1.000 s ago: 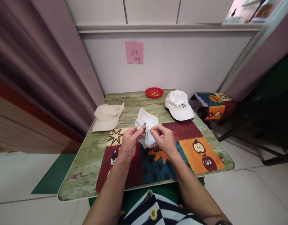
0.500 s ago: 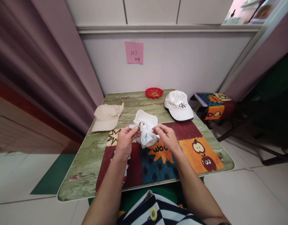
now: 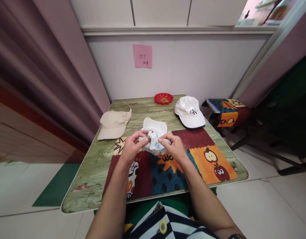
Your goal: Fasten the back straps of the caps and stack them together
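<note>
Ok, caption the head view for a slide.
Left hand and right hand hold the strap of a white cap over a patterned mat.

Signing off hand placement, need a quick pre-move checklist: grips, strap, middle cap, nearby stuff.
1. Left hand gripping the pale strap: ok, pinched between thumb and fingers.
2. Right hand gripping the same strap: ok, pinched on the other side.
3. Strap fastened: cannot tell, too small and partly covered by fingers.
4. Middle cap brim facing away from the person: ok.
5. Beige cap and GK cap apart from both hands: ok, one to each side.
6. Red dish out of the hands' way: ok, near the table's far edge.
</note>
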Demonstrator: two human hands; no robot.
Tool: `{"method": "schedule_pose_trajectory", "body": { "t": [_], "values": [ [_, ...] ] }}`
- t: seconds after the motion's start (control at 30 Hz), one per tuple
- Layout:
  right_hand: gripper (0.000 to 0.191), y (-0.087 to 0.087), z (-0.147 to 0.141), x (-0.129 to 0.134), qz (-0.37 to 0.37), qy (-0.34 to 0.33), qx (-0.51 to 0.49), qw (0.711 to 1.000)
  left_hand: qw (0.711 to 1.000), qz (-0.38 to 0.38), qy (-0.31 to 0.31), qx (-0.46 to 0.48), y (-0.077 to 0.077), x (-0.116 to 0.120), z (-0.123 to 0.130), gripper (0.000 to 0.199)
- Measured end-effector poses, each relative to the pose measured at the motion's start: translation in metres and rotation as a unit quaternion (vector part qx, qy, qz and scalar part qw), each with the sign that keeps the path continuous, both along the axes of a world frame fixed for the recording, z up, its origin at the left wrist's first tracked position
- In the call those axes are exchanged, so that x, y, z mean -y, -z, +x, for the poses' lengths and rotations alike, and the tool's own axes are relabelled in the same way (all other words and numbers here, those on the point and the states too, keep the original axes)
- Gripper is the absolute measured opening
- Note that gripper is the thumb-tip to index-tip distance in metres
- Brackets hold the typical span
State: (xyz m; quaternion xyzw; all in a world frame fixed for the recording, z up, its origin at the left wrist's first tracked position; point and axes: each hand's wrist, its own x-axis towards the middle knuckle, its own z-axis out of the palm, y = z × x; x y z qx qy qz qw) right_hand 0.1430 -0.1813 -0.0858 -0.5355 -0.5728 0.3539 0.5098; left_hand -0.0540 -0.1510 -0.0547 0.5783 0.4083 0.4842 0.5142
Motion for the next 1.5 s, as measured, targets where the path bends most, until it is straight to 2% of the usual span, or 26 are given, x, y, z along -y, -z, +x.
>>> {"method": "schedule_pose_trajectory", "body": {
  "t": [0.2,0.37,0.47,0.57,0.6,0.7,0.77,0.93,1.03,1.3,1.4,1.5],
  "values": [
    [0.027,0.001,-0.003,0.001,0.003,0.009,0.001,1.0,0.999,0.011,0.018,-0.027,-0.003,0.001,-0.003,0.016],
    [0.025,-0.003,-0.005,0.001,0.017,-0.003,0.007,1.0,1.0,-0.016,0.018,-0.016,-0.003,0.002,-0.003,0.018],
    [0.024,-0.005,-0.006,0.002,0.013,-0.01,0.006,1.0,0.999,-0.004,0.035,-0.031,-0.002,0.001,-0.003,0.016],
    [0.025,-0.004,-0.004,0.002,0.011,-0.006,0.011,1.0,0.997,0.001,0.063,-0.044,-0.008,-0.001,-0.004,0.016],
    [0.025,-0.004,-0.004,0.002,0.009,-0.004,0.011,1.0,0.996,-0.003,0.079,-0.05,-0.012,-0.003,-0.005,0.02],
    [0.026,-0.004,-0.003,0.001,0.005,-0.001,0.008,1.0,0.987,-0.016,0.142,-0.08,-0.026,-0.012,-0.007,0.051],
    [0.026,-0.004,-0.003,0.001,0.004,-0.002,0.01,1.0,0.979,-0.018,0.178,-0.102,-0.035,-0.02,-0.009,0.058],
    [0.024,-0.004,-0.005,0.001,0.011,-0.006,0.007,1.0,0.957,-0.003,0.235,-0.169,-0.038,-0.036,-0.011,0.029],
    [0.024,-0.003,-0.005,0.0,0.012,-0.007,0.011,1.0,0.959,-0.02,0.233,-0.163,-0.033,-0.038,-0.01,0.022],
    [0.022,-0.005,-0.005,-0.002,0.014,-0.005,0.013,1.0,0.96,-0.031,0.231,-0.157,-0.02,-0.045,-0.014,0.024],
    [0.022,-0.005,-0.006,-0.001,0.017,-0.006,0.017,1.0,0.965,-0.033,0.214,-0.147,-0.019,-0.046,-0.014,0.025],
    [0.022,-0.005,-0.006,-0.001,0.016,-0.009,0.019,1.0,0.977,-0.012,0.172,-0.129,-0.019,-0.045,-0.014,0.024]
  ]
}}
